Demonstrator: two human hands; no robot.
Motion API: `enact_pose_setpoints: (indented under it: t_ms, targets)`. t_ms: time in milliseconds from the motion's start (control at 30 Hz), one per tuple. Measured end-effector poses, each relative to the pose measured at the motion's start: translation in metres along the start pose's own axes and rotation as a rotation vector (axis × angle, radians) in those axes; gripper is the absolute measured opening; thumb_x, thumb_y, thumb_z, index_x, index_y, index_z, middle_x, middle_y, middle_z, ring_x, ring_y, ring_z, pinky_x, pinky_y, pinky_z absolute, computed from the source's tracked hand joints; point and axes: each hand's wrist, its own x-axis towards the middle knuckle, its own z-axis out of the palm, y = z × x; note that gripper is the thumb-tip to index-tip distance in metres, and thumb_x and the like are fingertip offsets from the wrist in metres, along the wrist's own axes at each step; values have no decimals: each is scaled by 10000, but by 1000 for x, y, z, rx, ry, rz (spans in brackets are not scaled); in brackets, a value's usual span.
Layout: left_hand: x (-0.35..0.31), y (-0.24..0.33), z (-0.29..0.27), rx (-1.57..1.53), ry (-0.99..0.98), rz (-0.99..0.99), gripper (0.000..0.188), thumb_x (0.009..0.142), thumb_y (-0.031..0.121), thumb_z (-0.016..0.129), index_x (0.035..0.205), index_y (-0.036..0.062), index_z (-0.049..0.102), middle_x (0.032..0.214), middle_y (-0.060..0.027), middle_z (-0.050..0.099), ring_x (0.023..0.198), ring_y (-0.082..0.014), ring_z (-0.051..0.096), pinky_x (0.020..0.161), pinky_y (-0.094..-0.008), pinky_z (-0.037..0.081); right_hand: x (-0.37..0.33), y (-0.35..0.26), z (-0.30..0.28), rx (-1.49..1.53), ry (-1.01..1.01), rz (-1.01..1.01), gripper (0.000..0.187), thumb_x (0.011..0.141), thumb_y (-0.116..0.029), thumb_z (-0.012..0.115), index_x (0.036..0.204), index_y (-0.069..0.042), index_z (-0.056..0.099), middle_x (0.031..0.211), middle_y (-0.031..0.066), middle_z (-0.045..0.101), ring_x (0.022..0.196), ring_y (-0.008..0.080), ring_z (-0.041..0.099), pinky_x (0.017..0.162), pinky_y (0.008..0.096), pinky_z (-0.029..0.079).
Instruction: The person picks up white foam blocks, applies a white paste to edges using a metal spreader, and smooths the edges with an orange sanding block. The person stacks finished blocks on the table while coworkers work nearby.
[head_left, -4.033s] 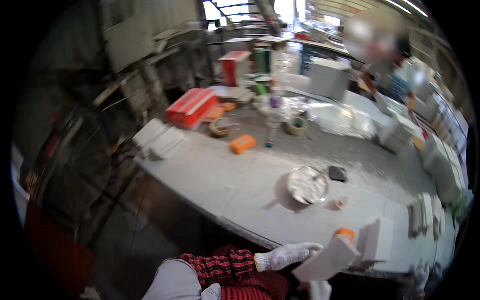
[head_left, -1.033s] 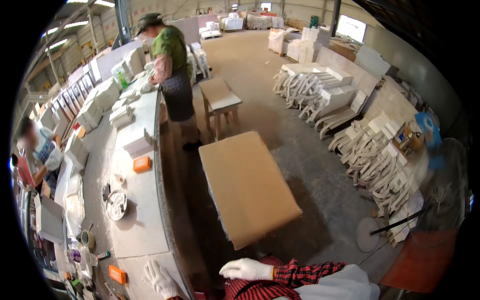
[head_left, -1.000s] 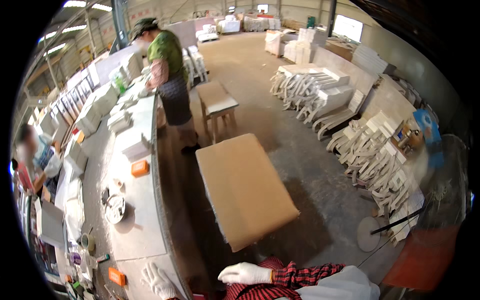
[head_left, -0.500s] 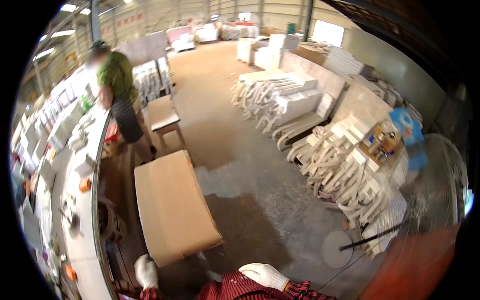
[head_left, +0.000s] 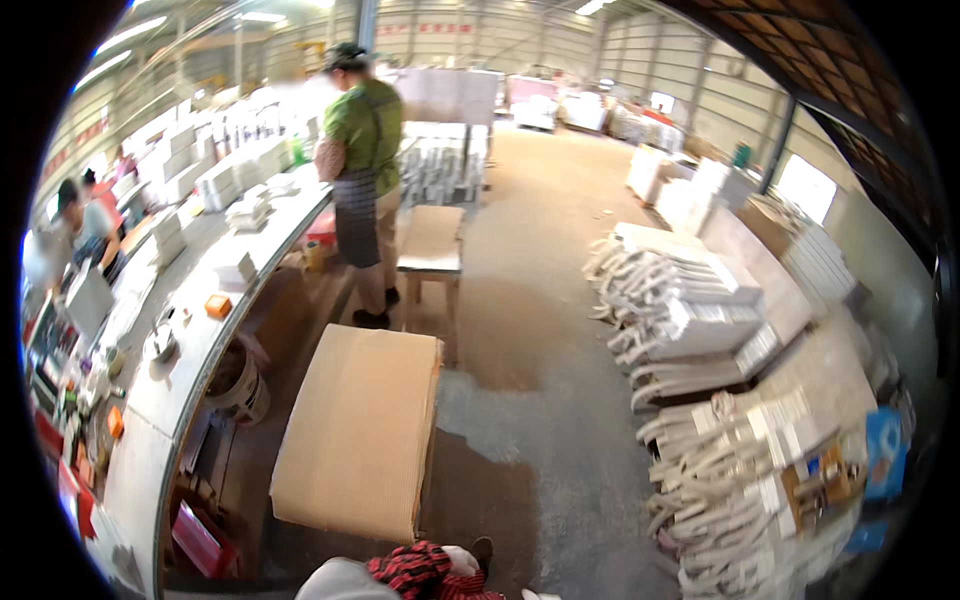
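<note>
At the lower edge, a pale, smeared rounded shape, apparently my gloved left hand, lies just below the near end of a cardboard-topped stack. Its fingers cannot be made out. Red-and-black striped clothing shows beside it, with a white patch and a dark shoe to its right. A small white tip, probably my gloved right hand, barely enters at the bottom; the rest is cut off. Nothing held can be seen in either hand.
A long workbench runs along the left, with an orange block and white pieces on it. A bucket stands beneath. Ahead, a person in green stands near a wooden stool. Curved pale parts are piled at right.
My view has swung left, bringing more of the bench into sight. Both white gloves, clear before, are now mostly cut off or smeared at the bottom. The fan at right has left view.
</note>
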Motion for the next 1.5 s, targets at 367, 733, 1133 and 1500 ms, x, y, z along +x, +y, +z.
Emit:
enact_pose_setpoints:
  t_ms: [367, 733, 1133, 1500]
  targets:
    - [115, 123, -283, 60, 126, 33, 419, 842, 177, 726, 1260, 183, 753, 1229, -119, 752, 1170, -343, 699, 933, -462, 571, 252, 88, -220, 101, 5, 488, 292, 973, -334, 583, 1044, -119, 766, 896, 237, 734, 835, 417, 720, 787, 563, 556]
    - [328, 14, -512, 251, 369, 118, 459, 811, 256, 707, 1253, 137, 752, 1280, -108, 682, 1246, -335, 627, 1023, -455, 526, 483, 263, -388, -42, -112, 401, 349, 939, -389, 586, 936, -107, 791, 884, 217, 734, 868, 421, 721, 830, 570, 552]
    - [412, 6, -804, -506, 322, -395, 601, 844, 368, 761, 1375, 95, 695, 1336, -108, 729, 1224, -249, 688, 1058, -339, 522, 844, 162, -668, 295, 181, 213, 470, 960, -514, 633, 1187, -125, 767, 1200, 123, 762, 1140, 327, 700, 984, 417, 526]
    - [654, 138, -1180, 187, 392, 2, 444, 866, 329, 624, 1260, 167, 746, 1188, -159, 750, 1122, -366, 705, 984, -456, 551, 829, 259, -661, 300, 237, 923, 629, 906, -614, 607, 1046, -20, 760, 1202, 238, 721, 1176, 410, 656, 989, 488, 498]
